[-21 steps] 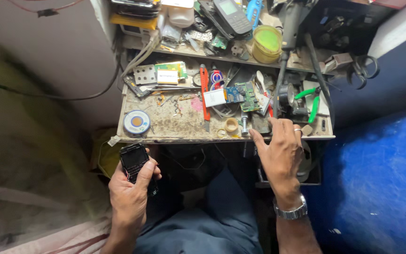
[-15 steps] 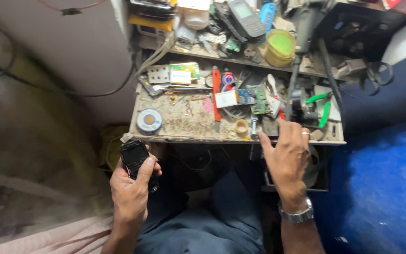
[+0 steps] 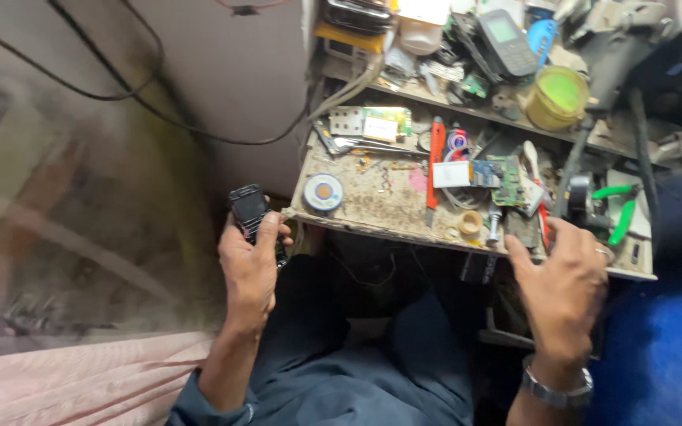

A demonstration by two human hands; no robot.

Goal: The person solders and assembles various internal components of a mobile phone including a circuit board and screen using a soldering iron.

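Note:
My left hand [image 3: 250,268] grips a small black mobile phone [image 3: 248,207] upright, off the left end of a worn, cluttered workbench [image 3: 372,201]. My right hand [image 3: 563,284] hovers with fingers spread over the bench's front right edge, holding nothing; it wears a ring and a metal wristwatch [image 3: 556,385]. Its fingertips are close to a small circuit part [image 3: 522,229] and green-handled pliers [image 3: 617,209]. A green circuit board [image 3: 507,177] and an orange-handled tool [image 3: 434,170] lie on the benchtop.
A round solder-wick spool [image 3: 324,192] sits at the bench's front left. A raised back shelf holds a grey keypad phone [image 3: 507,39], a yellow-green tub [image 3: 558,96] and loose parts. A black cable [image 3: 120,91] crosses the wall. Blue surface [image 3: 665,347] at right; pink cloth [image 3: 80,379] at lower left.
The view has swung left, so the bench sits further right in the picture. My left hand still holds the phone; my right hand stays spread over the bench's front edge.

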